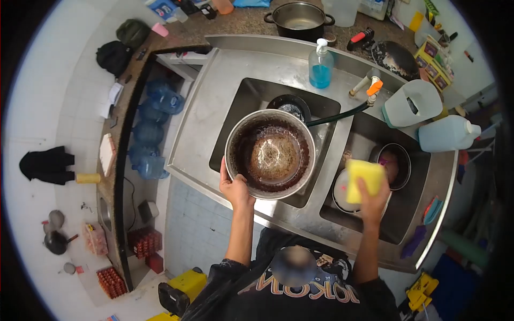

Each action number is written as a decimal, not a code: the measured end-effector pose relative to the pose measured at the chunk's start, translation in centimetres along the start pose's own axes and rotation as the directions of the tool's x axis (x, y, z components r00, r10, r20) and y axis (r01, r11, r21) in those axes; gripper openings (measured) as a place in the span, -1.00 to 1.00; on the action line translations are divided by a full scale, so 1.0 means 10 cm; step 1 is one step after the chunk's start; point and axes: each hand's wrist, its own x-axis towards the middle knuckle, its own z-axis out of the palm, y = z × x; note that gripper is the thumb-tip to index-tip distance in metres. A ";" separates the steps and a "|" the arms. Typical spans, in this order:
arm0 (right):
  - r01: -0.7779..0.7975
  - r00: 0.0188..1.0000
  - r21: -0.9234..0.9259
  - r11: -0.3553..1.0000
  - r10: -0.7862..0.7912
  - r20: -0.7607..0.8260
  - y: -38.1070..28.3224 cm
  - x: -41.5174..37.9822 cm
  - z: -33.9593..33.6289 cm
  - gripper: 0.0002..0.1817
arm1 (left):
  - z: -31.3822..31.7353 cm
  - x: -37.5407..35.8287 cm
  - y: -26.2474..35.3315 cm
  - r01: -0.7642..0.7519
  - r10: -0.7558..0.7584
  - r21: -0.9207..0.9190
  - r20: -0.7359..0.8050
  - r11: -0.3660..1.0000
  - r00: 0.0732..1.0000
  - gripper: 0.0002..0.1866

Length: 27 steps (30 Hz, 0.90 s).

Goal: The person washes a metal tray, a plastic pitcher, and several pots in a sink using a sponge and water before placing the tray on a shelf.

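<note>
My left hand (236,191) grips the near rim of a round metal pot (274,152), its inside stained dark brown. The pot is tilted so that its inside faces me, above the left sink basin (241,99). Beneath its far edge, a dark pan (290,105) shows in part. In my right hand (373,200) is a yellow sponge (364,179), slightly blurred, over the right basin (399,224). Below the sponge lies a pale round dish (342,192), partly hidden, beside a small metal pot (402,160) holding something pinkish.
A pump bottle of blue liquid (321,67) stands behind the basins, near an orange-handled tap (376,87) with a green hose (340,115). White jugs (412,101) crowd the right rim. A two-handled pot (299,18) sits on the back counter.
</note>
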 end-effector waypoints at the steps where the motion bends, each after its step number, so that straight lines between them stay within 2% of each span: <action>1: 0.286 0.957 -0.145 0.947 -0.275 0.094 -0.25 0.02 0.29 -0.63 | 0.00 0.00 -0.07 -0.025 0.024 0.047 0.032 0.999 0.999 -0.17; 2: 0.551 0.832 -0.252 0.795 -0.504 0.230 -0.43 0.06 0.59 -0.61 | 0.07 -0.05 -0.05 -0.039 0.036 0.021 0.102 0.999 0.994 -0.23; 3: 0.606 0.780 -0.288 0.742 -0.483 0.397 -0.56 0.10 0.91 -0.63 | 0.11 -0.08 -0.06 -0.049 0.044 0.032 0.145 0.998 0.988 -0.25; 4: 0.577 0.797 -0.382 0.722 -0.396 0.457 -0.51 0.11 1.26 -0.73 | 0.13 -0.12 -0.06 -0.057 0.048 0.046 0.189 0.997 0.981 -0.27; 6: 0.594 0.790 -0.541 0.596 -0.301 0.535 -0.03 0.32 1.92 -0.77 | 0.18 -0.19 0.02 -0.081 0.054 0.085 0.279 0.993 0.959 -0.30; 8: 0.507 0.843 -0.545 0.668 -0.255 0.473 0.37 0.33 2.34 -0.77 | 0.16 -0.22 0.00 -0.127 0.074 0.124 0.359 0.984 0.930 -0.31; 9: 0.554 0.799 -0.517 0.652 -0.241 0.551 0.56 0.27 2.48 -0.78 | 0.14 -0.18 -0.02 -0.185 0.109 0.157 0.402 0.970 0.909 -0.31; 10: 0.600 0.743 -0.483 0.637 -0.221 0.632 0.67 0.15 2.55 -0.79 | 0.15 -0.09 -0.03 -0.174 0.102 0.143 0.409 0.974 0.907 -0.31; 12: 0.544 0.661 -0.369 0.753 -0.113 0.742 0.48 -0.15 2.53 -0.83 | 0.03 0.07 -0.02 -0.050 0.004 0.105 0.397 0.993 0.918 -0.27; 13: 0.628 0.548 -0.278 0.727 -0.160 0.821 0.81 -0.23 2.60 -0.85 | 0.02 0.11 -0.01 -0.038 -0.008 0.113 0.380 0.993 0.925 -0.30; 14: 0.605 0.515 -0.164 0.779 -0.226 0.827 0.79 -0.30 2.50 -0.86 | 0.01 0.21 -0.06 -0.028 -0.014 0.104 0.387 0.994 0.922 -0.30; 16: 0.560 0.354 -0.271 0.783 0.069 0.933 0.81 -0.32 2.38 -0.82 | -0.10 0.39 -0.25 -0.121 0.052 0.156 0.385 0.980 0.921 -0.35; 17: 0.563 0.354 -0.274 0.780 0.072 0.932 0.78 -0.27 2.31 -0.82 | -0.11 0.46 -0.30 -0.089 0.041 0.128 0.338 0.988 0.940 -0.38; 19: 0.564 0.186 -0.277 0.778 0.208 0.960 0.66 -0.11 2.18 -0.79 | -0.20 0.61 -0.50 -0.060 0.024 0.116 0.292 0.991 0.956 -0.40; 20: 0.566 0.195 -0.283 0.775 0.208 0.959 0.59 -0.04 2.12 -0.79 | -0.21 0.69 -0.55 -0.030 0.002 0.109 0.251 0.994 0.968 -0.41; 21: 0.510 0.344 -0.190 0.839 0.004 0.939 0.50 0.00 2.04 -0.77 | -0.21 0.75 -0.49 -0.093 0.057 0.137 0.247 0.986 0.967 -0.44; 22: 0.469 0.490 -0.083 0.879 -0.181 0.852 0.40 0.02 1.96 -0.75 | -0.21 0.82 -0.50 -0.098 0.083 0.070 0.191 0.993 0.978 -0.45; 23: 0.451 0.607 -0.087 0.888 -0.234 0.760 0.25 0.04 1.89 -0.75 | -0.21 0.86 -0.42 -0.128 0.107 0.126 0.164 0.984 0.981 -0.47; 24: 0.451 0.620 -0.103 0.887 -0.228 0.751 0.19 0.06 1.81 -0.75 | -0.20 0.91 -0.34 -0.159 0.135 0.178 0.139 0.971 0.981 -0.49; 26: 0.328 0.827 -0.171 0.929 -0.195 0.527 0.16 0.09 1.61 -0.71 | -0.26 1.07 -0.36 -0.315 0.288 0.253 0.138 0.915 0.948 -0.51; 27: 0.247 0.887 -0.243 0.938 -0.118 0.446 0.23 0.07 1.50 -0.69 | -0.26 1.13 -0.33 -0.338 0.308 0.252 0.153 0.907 0.939 -0.55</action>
